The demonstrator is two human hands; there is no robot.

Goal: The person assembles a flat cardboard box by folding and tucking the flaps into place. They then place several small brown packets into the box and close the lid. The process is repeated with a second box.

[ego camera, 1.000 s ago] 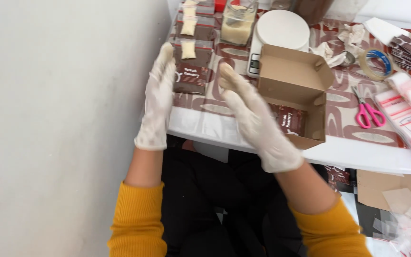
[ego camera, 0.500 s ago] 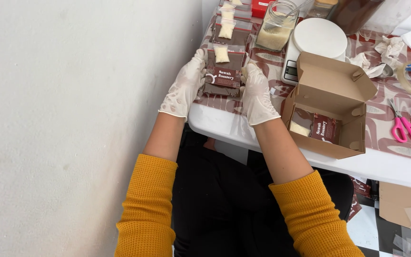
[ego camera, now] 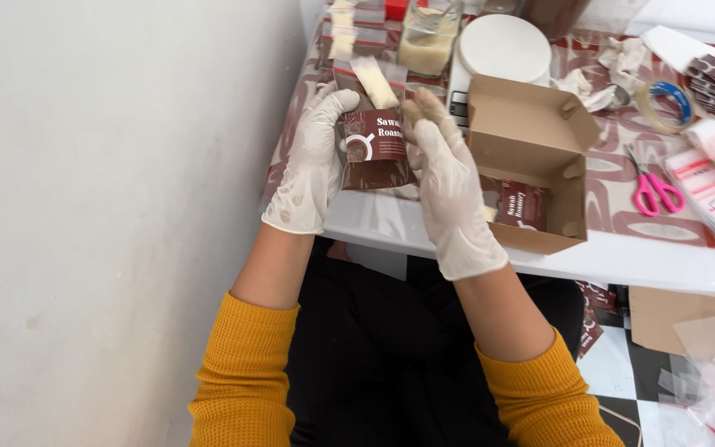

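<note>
An open cardboard box (ego camera: 531,145) sits on the table (ego camera: 622,257), a brown packet (ego camera: 523,205) inside it. Behind it stand a white scale (ego camera: 502,50) and a jar (ego camera: 428,41). To the right lie pink scissors (ego camera: 654,189) and a tape roll (ego camera: 664,103).

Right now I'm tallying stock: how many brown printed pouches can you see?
At least 2: one brown pouch between the left hand and right hand, one inside the cardboard box. Others up the table may be hidden.
</note>
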